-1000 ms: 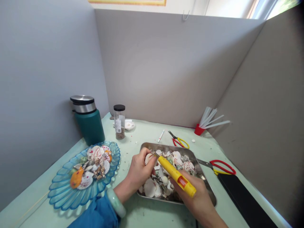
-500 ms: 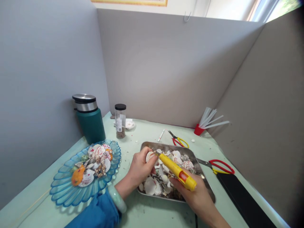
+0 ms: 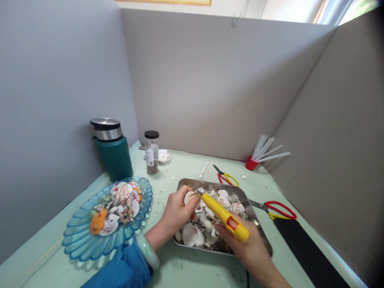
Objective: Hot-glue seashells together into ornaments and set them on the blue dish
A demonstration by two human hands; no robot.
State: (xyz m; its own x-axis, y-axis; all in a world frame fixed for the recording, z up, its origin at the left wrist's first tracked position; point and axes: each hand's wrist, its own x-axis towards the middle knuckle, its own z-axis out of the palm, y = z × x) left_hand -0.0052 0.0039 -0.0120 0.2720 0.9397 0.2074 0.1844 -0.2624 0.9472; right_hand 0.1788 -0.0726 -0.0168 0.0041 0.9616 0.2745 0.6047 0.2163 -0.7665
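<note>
My left hand [image 3: 176, 215] is closed around a small ribbed white shell [image 3: 189, 197], held over the left end of a metal tray [image 3: 259, 231] full of seashells. My right hand [image 3: 248, 247] grips a yellow glue gun [image 3: 225, 218] with an orange window, its metal tip touching the shell. A pale green bangle [image 3: 147, 252] and a blue sleeve are on my left wrist.
A blue glass shell-shaped dish [image 3: 78, 236] with decorated shells lies at left. Behind it stand a green flask [image 3: 113, 153] and a clear black-capped jar [image 3: 151, 153]. Small scissors [image 3: 227, 178], larger red-handled scissors [image 3: 275, 209], a red cup of glue sticks [image 3: 261, 155] and a black case [image 3: 309, 254] lie right. Grey partitions enclose the table.
Both hands have stayed together over the tray with the glue tip on the shell. The view shifted slightly; the glue gun sits a little lower and flatter.
</note>
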